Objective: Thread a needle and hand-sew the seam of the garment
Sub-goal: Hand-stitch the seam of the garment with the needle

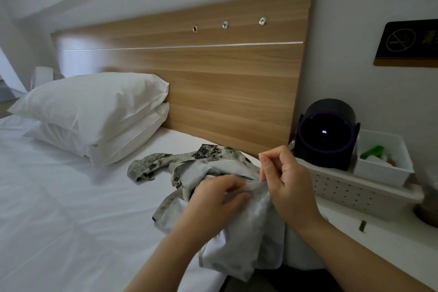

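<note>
A grey-green patterned garment [194,163] lies crumpled, inside out, on the white bed near its right edge. My left hand [216,194] grips a fold of the pale fabric, fingers curled over the seam. My right hand [284,178] is just right of it and pinches a thin needle [261,155] between thumb and forefinger, the tip showing above the fingers. A faint thread [261,172] runs from the fingers down to the fabric fold.
Two stacked white pillows [94,111] sit at the left against a wooden headboard [225,78]. To the right stand a black round device [326,135], a white bin [384,161] with small items, and a perforated white tray [343,187] on a white side surface.
</note>
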Motion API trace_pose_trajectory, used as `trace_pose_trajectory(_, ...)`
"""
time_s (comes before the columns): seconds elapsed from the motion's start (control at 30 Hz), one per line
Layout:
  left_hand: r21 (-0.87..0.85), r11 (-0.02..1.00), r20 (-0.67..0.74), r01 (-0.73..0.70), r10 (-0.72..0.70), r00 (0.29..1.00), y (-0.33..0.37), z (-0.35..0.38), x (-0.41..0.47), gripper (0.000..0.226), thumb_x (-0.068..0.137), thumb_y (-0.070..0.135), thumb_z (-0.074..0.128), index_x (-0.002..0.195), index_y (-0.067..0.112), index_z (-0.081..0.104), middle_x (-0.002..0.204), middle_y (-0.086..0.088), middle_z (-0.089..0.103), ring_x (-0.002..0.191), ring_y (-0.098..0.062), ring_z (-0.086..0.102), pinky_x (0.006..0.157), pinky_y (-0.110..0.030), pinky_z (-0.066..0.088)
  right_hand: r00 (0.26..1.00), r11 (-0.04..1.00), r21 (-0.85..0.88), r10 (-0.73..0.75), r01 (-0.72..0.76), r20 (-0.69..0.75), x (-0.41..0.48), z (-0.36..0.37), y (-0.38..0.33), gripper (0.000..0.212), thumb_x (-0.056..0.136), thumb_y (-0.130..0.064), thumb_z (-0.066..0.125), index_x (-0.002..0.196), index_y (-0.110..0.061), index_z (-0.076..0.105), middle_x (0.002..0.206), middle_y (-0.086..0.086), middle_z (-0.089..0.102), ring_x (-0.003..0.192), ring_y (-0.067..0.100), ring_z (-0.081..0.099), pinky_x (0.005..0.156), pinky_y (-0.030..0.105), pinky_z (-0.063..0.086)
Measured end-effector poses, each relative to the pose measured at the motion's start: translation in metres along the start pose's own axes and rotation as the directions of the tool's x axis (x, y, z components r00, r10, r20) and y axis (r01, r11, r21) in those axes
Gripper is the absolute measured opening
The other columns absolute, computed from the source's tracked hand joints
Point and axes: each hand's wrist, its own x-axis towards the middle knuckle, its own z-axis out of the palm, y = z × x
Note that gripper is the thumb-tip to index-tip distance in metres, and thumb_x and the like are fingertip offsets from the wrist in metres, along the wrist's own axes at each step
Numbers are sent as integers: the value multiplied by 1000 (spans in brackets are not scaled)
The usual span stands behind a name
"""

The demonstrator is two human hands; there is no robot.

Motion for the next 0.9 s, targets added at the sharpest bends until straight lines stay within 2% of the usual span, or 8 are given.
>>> trace_pose_trajectory(0.2, -171, 985, -84, -3, -12, 996, -2, 3, -6, 9, 90, 20, 64, 82, 18, 69, 70, 7, 63, 68, -5, 54, 63, -13, 40, 993, 990, 73, 121, -121, 10, -1, -1, 1, 17, 95, -16, 54, 81, -26, 55, 62, -7, 59, 60, 6, 58, 57, 15, 44)
trace_pose_trajectory(0.27, -215, 975, -42, 50, -60, 997, -3, 2, -6, 10, 90, 23, 64, 82, 22, 69, 70, 5, 64, 66, -6, 56, 62, -17, 42, 968, 961, 123, 239, -247, 71, 2, -2, 2, 15, 95, -18, 53, 81, -21, 56, 63, -4, 61, 55, 3, 55, 56, 14, 44)
trace_pose_trajectory(0.37, -310, 940, 7, 140, -145, 989, -6, -1, -6, 9, 89, 27, 65, 83, 29, 71, 77, 17, 68, 73, 3, 60, 65, -11, 44, 903, 911, 139, 348, -390, 252, 10, -10, 6, 14, 94, -18, 55, 81, -16, 59, 61, -5, 62, 52, 1, 53, 55, 13, 43)
trace_pose_trajectory(0.5, -344, 925, 5, 162, -170, 985, -7, -4, -5, 10, 88, 26, 66, 82, 30, 72, 82, 20, 70, 80, 5, 62, 70, -7, 44, 774, 917, -74, 373, -392, 511, 15, -18, 10, 11, 90, -23, 62, 80, -23, 67, 65, -12, 66, 60, -2, 57, 61, 13, 45)
trace_pose_trajectory(0.6, -344, 924, 0, 169, -180, 984, -7, -4, -5, 11, 87, 24, 66, 79, 29, 72, 80, 20, 69, 78, 6, 62, 68, -6, 42, 650, 902, -184, 411, -390, 639, 19, -25, 10, 11, 91, -25, 61, 86, -28, 71, 81, -12, 71, 79, 2, 64, 75, 20, 52)
trace_pose_trajectory(0.67, -337, 923, 2, 186, -197, 980, -8, -3, -6, 13, 87, 24, 66, 76, 31, 71, 80, 19, 69, 78, 6, 61, 68, -6, 41, 597, 902, -220, 413, -371, 688, 22, -30, 7, 13, 92, -25, 60, 90, -29, 72, 86, -12, 71, 82, 0, 64, 76, 15, 51)
trace_pose_trajectory(0.77, -331, 920, 10, 210, -219, 976, -9, -3, -6, 13, 86, 26, 66, 76, 31, 70, 78, 20, 68, 75, 7, 60, 66, -6, 41, 542, 894, -233, 421, -382, 727, 26, -35, 2, 13, 92, -22, 60, 91, -29, 72, 89, -15, 70, 79, -10, 61, 66, 3, 43)
trace_pose_trajectory(0.9, -333, 918, 20, 213, -220, 975, -8, -4, -5, 11, 88, 25, 66, 79, 27, 71, 77, 20, 68, 74, 8, 60, 66, -6, 42, 497, 894, -246, 417, -374, 761, 29, -39, 0, 13, 92, -21, 60, 95, -26, 71, 94, -14, 69, 84, -10, 61, 74, 7, 46)
